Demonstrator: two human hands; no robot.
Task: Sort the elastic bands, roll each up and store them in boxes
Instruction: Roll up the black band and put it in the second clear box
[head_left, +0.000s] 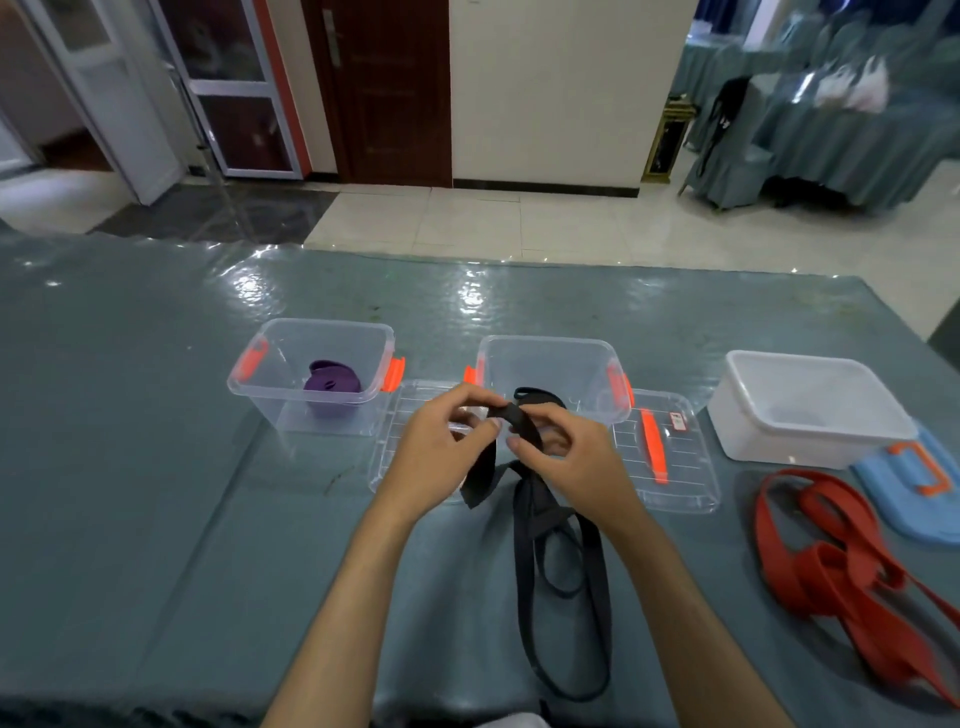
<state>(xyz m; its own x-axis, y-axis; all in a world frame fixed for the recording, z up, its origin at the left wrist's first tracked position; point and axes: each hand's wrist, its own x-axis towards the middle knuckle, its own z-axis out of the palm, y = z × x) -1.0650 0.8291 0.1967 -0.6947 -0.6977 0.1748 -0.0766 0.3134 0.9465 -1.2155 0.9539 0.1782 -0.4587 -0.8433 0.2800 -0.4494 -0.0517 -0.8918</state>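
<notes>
Head view: left hand and right hand pinch flat, matte black band.

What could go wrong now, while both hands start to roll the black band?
The black band is held only at its top by the left hand and right hand; its long loops trail over the table edge and might twist or snag. The start of the roll looks loose and could spring open.

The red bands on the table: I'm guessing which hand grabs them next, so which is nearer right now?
Right. The right hand sits left of the red bands, gripping the black band. The left hand pinches that same band farther left, with the right hand between it and the red bands.
</notes>
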